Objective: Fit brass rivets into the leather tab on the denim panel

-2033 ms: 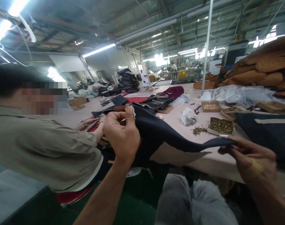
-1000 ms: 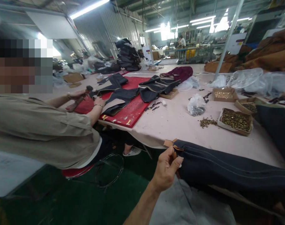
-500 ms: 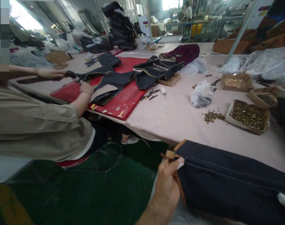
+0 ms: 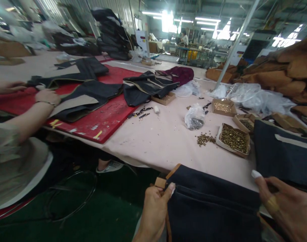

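Note:
A dark navy denim garment (image 4: 209,208) with tan lining hangs over the near edge of the pink table (image 4: 158,137). My left hand (image 4: 155,210) pinches its left corner, thumb on the cloth beside a tan tab. My right hand (image 4: 287,205) grips the garment's right side with the fingers curled; the fingertips wear white covers.
A seated co-worker's arms (image 4: 29,114) rest on dark cloth on a red mat (image 4: 103,117) at left. Cardboard trays of brass rivets (image 4: 233,138), loose rivets (image 4: 205,138) and a plastic bag (image 4: 194,117) lie mid-table. Another dark garment (image 4: 282,151) and brown stacks (image 4: 290,70) are at right.
The view has tilted up and to the right. My right hand has come into view on the garment. The garment stays over the table edge, and my left hand keeps its pinch.

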`<state>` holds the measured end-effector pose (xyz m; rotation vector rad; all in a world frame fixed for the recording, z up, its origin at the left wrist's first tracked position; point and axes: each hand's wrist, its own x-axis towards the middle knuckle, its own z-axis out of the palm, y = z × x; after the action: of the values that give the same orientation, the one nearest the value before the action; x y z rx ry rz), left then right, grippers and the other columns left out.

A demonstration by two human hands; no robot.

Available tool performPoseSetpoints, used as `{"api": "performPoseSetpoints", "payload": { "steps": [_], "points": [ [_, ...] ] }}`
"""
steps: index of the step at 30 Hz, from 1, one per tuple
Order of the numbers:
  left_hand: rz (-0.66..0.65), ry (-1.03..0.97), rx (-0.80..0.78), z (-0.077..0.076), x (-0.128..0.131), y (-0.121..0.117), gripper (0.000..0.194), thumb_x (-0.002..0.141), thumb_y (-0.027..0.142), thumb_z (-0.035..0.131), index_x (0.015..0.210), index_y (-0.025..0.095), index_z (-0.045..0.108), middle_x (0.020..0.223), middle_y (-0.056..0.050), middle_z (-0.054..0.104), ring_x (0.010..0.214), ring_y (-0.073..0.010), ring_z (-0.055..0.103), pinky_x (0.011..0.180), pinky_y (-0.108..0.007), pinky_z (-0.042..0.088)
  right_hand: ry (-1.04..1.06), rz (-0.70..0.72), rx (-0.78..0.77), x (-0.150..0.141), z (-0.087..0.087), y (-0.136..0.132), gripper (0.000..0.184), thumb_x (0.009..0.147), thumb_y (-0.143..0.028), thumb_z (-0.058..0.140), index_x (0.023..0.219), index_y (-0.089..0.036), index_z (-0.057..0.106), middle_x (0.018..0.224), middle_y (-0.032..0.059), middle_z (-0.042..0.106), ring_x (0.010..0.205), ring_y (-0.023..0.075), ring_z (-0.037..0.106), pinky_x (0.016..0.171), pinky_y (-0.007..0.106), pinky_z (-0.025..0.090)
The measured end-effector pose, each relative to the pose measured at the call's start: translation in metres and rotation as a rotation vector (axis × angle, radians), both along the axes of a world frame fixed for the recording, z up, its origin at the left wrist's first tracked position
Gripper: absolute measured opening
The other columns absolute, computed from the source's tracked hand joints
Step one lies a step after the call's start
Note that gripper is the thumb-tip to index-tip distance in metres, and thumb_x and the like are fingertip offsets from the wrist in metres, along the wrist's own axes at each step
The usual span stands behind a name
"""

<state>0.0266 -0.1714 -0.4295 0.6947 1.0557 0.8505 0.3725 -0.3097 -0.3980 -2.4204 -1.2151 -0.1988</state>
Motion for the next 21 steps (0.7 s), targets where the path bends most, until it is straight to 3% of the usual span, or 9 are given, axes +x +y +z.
{"api": "performPoseSetpoints", "payload": {
  "steps": [3, 4, 6, 8, 11, 13, 16, 19, 21],
  "points": [
    [-0.014, 0.032, 0.023, 0.003, -0.007, -0.004, 0.050, 0.074, 0.055, 0.094, 0.089, 0.009, 0.084, 0.089, -0.014, 0.078, 0.083, -0.0296, 0.074, 0.083, -0.038, 0.059, -0.079, 0.135, -0.032, -0.016, 0.011, 0.046, 0.040, 0.101, -0.066, 0.058, 0.090, -0.031, 0.074, 0.069, 0.0052, 0.066, 0.054, 0.0289, 0.060, 0.051, 0.037, 0.041],
    [-0.005, 0.030, 0.020, 0.003, -0.009, -0.006, 0.049, 0.073, 0.055, 0.094, 0.087, 0.009, 0.084, 0.088, -0.013, 0.078, 0.082, -0.0289, 0.073, 0.083, -0.037, 0.059, -0.074, 0.255, -0.002, -0.021, 0.011, 0.067, 0.037, 0.103, -0.062, 0.055, 0.099, -0.030, 0.074, 0.079, 0.0059, 0.070, 0.062, 0.0291, 0.066, 0.055, 0.039, 0.048],
    [0.016, 0.009, 0.003, 0.002, -0.010, -0.011, 0.048, 0.072, 0.055, 0.095, 0.080, 0.009, 0.082, 0.085, -0.013, 0.078, 0.077, -0.0268, 0.072, 0.080, -0.036, 0.059, -0.032, 0.532, 0.098, -0.029, 0.002, 0.113, 0.036, 0.106, -0.050, 0.052, 0.122, -0.024, 0.070, 0.109, 0.0106, 0.074, 0.091, 0.0312, 0.073, 0.078, 0.044, 0.061],
    [0.016, -0.018, -0.019, 0.002, -0.010, -0.015, 0.048, 0.073, 0.054, 0.095, 0.083, 0.009, 0.082, 0.087, -0.012, 0.078, 0.074, -0.0253, 0.071, 0.078, -0.035, 0.059, -0.058, 0.725, 0.105, -0.033, -0.016, 0.156, 0.042, 0.106, -0.039, 0.050, 0.140, -0.018, 0.061, 0.139, 0.0172, 0.064, 0.124, 0.0355, 0.065, 0.105, 0.051, 0.058],
    [0.017, -0.047, -0.044, 0.002, -0.010, -0.021, 0.048, 0.074, 0.051, 0.095, 0.094, 0.008, 0.084, 0.085, -0.011, 0.078, 0.073, -0.0246, 0.071, 0.079, -0.035, 0.059, -0.123, 0.827, 0.021, -0.034, -0.049, 0.200, 0.054, 0.105, -0.032, 0.049, 0.154, -0.011, 0.049, 0.161, 0.0216, 0.046, 0.149, 0.0385, 0.045, 0.124, 0.058, 0.044],
    [0.041, -0.036, -0.068, 0.003, -0.011, -0.024, 0.050, 0.071, 0.051, 0.097, 0.092, 0.008, 0.084, 0.081, -0.011, 0.077, 0.070, -0.0244, 0.070, 0.075, -0.035, 0.059, -0.153, 0.829, -0.041, -0.035, -0.068, 0.210, 0.055, 0.106, -0.028, 0.048, 0.158, -0.009, 0.046, 0.167, 0.0224, 0.039, 0.156, 0.0390, 0.036, 0.129, 0.061, 0.038],
    [0.048, -0.016, -0.102, 0.001, -0.014, -0.026, 0.053, 0.070, 0.055, 0.097, 0.091, 0.009, 0.083, 0.079, -0.011, 0.077, 0.068, -0.0237, 0.070, 0.071, -0.034, 0.058, -0.174, 0.815, -0.073, -0.040, -0.088, 0.203, 0.057, 0.107, -0.024, 0.044, 0.160, -0.005, 0.042, 0.173, 0.0226, 0.028, 0.163, 0.0389, 0.021, 0.131, 0.063, 0.033],
    [0.034, -0.022, -0.095, -0.005, -0.014, -0.027, 0.054, 0.069, 0.058, 0.096, 0.084, 0.009, 0.081, 0.079, -0.011, 0.076, 0.067, -0.0219, 0.068, 0.073, -0.034, 0.058, -0.152, 0.834, -0.045, -0.047, -0.096, 0.182, 0.061, 0.107, -0.021, 0.043, 0.166, -0.008, 0.035, 0.177, 0.0193, 0.019, 0.165, 0.0366, 0.012, 0.132, 0.062, 0.033],
    [0.037, -0.010, -0.091, -0.009, -0.012, -0.028, 0.057, 0.065, 0.060, 0.097, 0.076, 0.008, 0.078, 0.077, -0.012, 0.075, 0.067, -0.0220, 0.068, 0.070, -0.032, 0.057, -0.127, 0.843, -0.033, -0.050, -0.097, 0.167, 0.066, 0.106, -0.018, 0.042, 0.170, -0.014, 0.030, 0.178, 0.0163, 0.018, 0.165, 0.0352, 0.014, 0.130, 0.063, 0.035]
  ]
}}
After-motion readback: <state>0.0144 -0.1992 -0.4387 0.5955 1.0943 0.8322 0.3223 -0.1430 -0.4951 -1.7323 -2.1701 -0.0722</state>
